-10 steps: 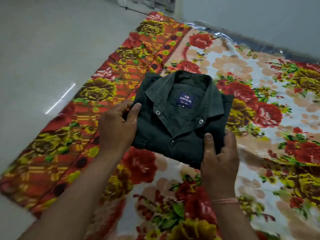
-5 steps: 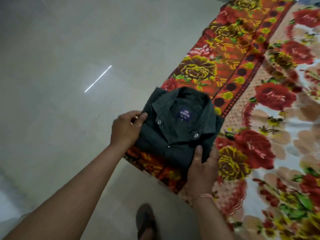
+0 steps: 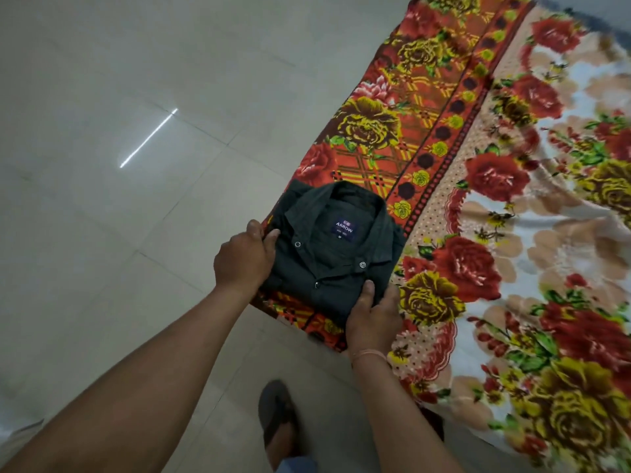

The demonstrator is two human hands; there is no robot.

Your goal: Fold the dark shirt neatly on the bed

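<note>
surface: floral bedspread [image 3: 512, 186] | floor: pale tiles [image 3: 102, 97] | dark shirt [image 3: 334, 254] folded

I count one folded dark cotton shirt [image 3: 336, 254], lying at the near left corner of one plush bedspread [image 3: 495, 172] printed with red and yellow roses. The shirt shows three small round metal buttons [image 3: 362, 265] and one navy woven label [image 3: 344, 228] inside the collar. Two bare hands are on it, the left hand [image 3: 244, 259] and the right hand [image 3: 372, 319], one at each side. One pale thread bracelet [image 3: 367, 354] circles the right wrist. One dark sandal [image 3: 277, 414] stands on the pale tiled floor [image 3: 102, 233], off the bedspread's near edge.
</note>
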